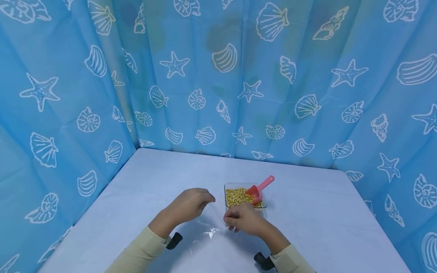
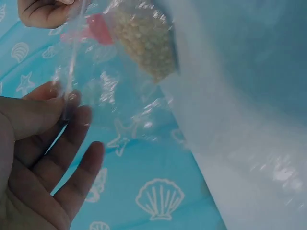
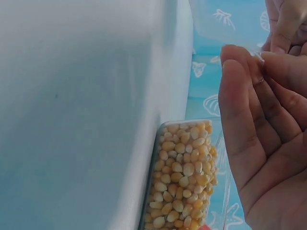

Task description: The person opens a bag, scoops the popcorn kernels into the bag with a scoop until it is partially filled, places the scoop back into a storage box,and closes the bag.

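A clear plastic bag [image 1: 210, 232] hangs between my two hands, low over the table. My left hand [image 1: 191, 204] pinches one end of its top edge between thumb and fingertips, the other fingers loosely spread in the left wrist view. At the opposite end of that edge, thumb and index finger of my right hand [image 1: 247, 220] pinch the film. Just beyond the right hand stands a clear rectangular container [image 1: 225, 195] of yellow corn kernels [image 3: 180, 177]. A pink scoop [image 1: 255, 192] rests in the kernels, its handle tilted up to the right. My right hand overlaps the container's front in the head view.
A white-covered table [image 1: 307, 212] spreads under everything. Blue curtains [image 1: 205, 94] with white shell and starfish prints stand along its back and sides. Black wrist mounts [image 1: 175, 241] show below both sleeves.
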A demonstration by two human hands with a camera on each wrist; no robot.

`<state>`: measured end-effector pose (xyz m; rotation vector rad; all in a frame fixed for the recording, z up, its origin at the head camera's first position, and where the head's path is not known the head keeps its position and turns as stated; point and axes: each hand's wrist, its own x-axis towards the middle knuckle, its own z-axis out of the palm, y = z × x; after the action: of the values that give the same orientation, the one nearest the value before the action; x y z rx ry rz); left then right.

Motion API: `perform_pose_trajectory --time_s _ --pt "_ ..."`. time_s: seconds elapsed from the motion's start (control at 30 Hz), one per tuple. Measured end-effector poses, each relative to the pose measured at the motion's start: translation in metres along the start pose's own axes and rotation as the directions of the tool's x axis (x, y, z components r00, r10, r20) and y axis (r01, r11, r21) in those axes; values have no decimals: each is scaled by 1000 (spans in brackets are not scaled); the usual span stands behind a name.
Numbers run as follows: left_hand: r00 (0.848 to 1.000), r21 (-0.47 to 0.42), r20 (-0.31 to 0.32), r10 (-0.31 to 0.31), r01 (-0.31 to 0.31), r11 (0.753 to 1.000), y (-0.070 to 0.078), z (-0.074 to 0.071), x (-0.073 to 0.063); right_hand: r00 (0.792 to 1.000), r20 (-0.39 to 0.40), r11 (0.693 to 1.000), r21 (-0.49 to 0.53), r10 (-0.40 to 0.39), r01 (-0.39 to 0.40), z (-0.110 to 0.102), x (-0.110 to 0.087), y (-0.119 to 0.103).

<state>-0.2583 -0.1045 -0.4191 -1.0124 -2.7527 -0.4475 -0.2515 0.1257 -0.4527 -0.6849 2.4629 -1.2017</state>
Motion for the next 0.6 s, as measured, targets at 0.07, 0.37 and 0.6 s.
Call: perform_pose_trajectory --time_s 0.07,0.37,0.6 --pt "998 77 -66 -3 8 997 2 2 0 1000 -4 999 30 11 -11 0 0 -1" --pt "948 115 -296 -116 156 981 13 7 -4 988 -157 991 131 6 14 -1 4 -4" --pt "980 -182 -113 -164 142 973 16 18 -2 956 -294 978 202 11 51 3 6 -6"
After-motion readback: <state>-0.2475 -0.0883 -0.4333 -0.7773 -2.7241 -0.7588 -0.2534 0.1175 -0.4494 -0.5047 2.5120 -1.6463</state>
